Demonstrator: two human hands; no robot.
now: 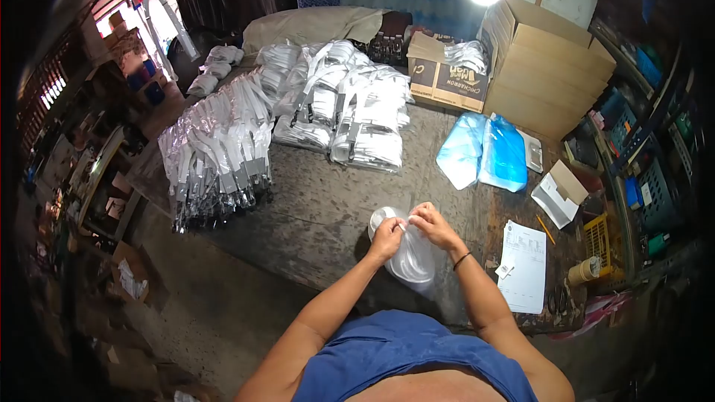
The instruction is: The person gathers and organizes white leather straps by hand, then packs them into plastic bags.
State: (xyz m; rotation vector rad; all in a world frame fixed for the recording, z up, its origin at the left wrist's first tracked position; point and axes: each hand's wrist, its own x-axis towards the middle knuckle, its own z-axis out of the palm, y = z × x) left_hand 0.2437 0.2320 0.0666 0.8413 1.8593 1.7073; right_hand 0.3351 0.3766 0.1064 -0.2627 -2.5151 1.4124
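Observation:
My left hand (pixel 386 240) and my right hand (pixel 435 225) are close together over the table's front edge. The fingers of both are closed in a pinch on the upper part of a clear plastic bag (pixel 414 266). White, looped, band-like material shows through the bag, and a rounded white part (pixel 380 216) sticks out past my left hand. Exactly which fold each hand pinches is too small to make out. A dark band circles my right wrist.
Packed bundles of white straps (pixel 369 130) are piled across the back of the wooden table (pixel 313 205), beside a row of bagged straps (pixel 220 149) at left. Blue plastic bags (pixel 503 152), a printed sheet (pixel 523 268), a pencil (pixel 546 228) and cardboard boxes (pixel 547 67) stand or lie right.

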